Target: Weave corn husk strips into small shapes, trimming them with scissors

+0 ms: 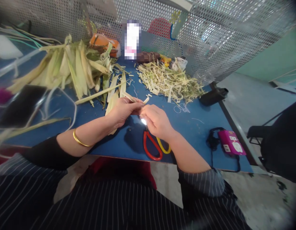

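My left hand [125, 110] is closed, pinching a pale strip of corn husk [129, 96] between thumb and fingers. Pressed against it, my right hand [156, 119] is closed too, its fingertips meeting the left ones on the husk; the exact pinch point is hidden. Just below the right hand are scissors [152, 151] with one red and one yellow handle. Their blades are partly covered by the hand, and a bright glint shows there. More husk leaves [111, 105] lie under and beside my left wrist.
A large pile of corn husks [73, 65] fills the table's left back. Shredded husk [169, 80] is heaped at the back right, near a black cylinder [213, 96]. A magenta power socket [231, 142] with a black cable sits at the right edge. Perforated metal mesh [210, 35] stands behind.
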### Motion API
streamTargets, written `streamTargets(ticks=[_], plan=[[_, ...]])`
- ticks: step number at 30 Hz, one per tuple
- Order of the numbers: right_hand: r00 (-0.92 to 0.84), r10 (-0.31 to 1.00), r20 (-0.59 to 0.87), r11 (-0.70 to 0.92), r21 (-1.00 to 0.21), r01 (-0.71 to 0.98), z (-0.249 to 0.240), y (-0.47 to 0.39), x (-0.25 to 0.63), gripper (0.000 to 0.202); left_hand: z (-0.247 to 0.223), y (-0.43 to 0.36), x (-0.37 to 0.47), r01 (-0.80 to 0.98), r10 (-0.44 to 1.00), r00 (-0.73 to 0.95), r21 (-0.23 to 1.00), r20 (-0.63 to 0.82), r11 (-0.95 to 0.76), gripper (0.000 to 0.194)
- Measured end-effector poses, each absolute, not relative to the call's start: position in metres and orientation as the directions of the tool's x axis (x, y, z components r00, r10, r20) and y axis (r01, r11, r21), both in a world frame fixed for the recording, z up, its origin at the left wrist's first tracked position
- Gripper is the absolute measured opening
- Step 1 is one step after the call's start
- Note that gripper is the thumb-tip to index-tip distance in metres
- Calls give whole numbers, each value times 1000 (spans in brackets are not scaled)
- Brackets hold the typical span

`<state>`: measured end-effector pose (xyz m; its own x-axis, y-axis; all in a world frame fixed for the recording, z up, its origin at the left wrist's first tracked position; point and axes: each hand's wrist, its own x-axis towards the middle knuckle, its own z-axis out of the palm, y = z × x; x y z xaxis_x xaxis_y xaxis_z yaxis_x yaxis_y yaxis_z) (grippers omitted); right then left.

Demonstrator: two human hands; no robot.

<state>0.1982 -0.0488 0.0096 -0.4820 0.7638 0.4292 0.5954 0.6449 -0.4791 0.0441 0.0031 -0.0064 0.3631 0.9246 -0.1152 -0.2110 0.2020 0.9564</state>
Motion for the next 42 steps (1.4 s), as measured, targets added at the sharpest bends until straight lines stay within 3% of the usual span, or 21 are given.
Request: streamTargets(ticks=[3, 7, 14, 18, 22, 27, 31, 37, 42], plan=[[-460, 745, 482, 665, -491, 563, 11, -49, 199, 20, -8, 5, 41, -70, 909, 411, 992, -66, 104, 13], [-252, 789, 560, 601, -620, 505, 17, -45, 205, 18, -5, 4, 37, 74, 825, 562, 997, -63, 26, 14], [-99, 940, 325, 334, -834, 440, 9, -31, 215, 21, 8, -6, 40, 81, 647, 754, 994, -108, 72, 9], [-39, 983, 179, 179, -894, 412, -2, -25, 218, 19, 13, -8, 40, -47, 681, 730, 990, -57, 134, 19], [-43, 993, 113, 121, -880, 459, -8, -24, 219, 14, 14, -5, 37, -92, 728, 685, 990, -16, 109, 24], [-118, 969, 218, 244, -757, 606, -1, -26, 218, 14, 12, 2, 36, -122, 905, 425, 989, -23, 82, 16], [-226, 902, 368, 431, -732, 528, 11, -34, 213, 15, 8, 8, 36, -106, 968, 251, 994, -2, 29, 15], [-355, 798, 487, 603, -663, 445, 12, -43, 204, 21, -2, 8, 39, -54, 956, 293, 999, 12, 4, 15], [-428, 754, 498, 656, -534, 533, 14, -45, 202, 19, -3, 8, 41, -54, 958, 282, 998, 57, -44, 10]])
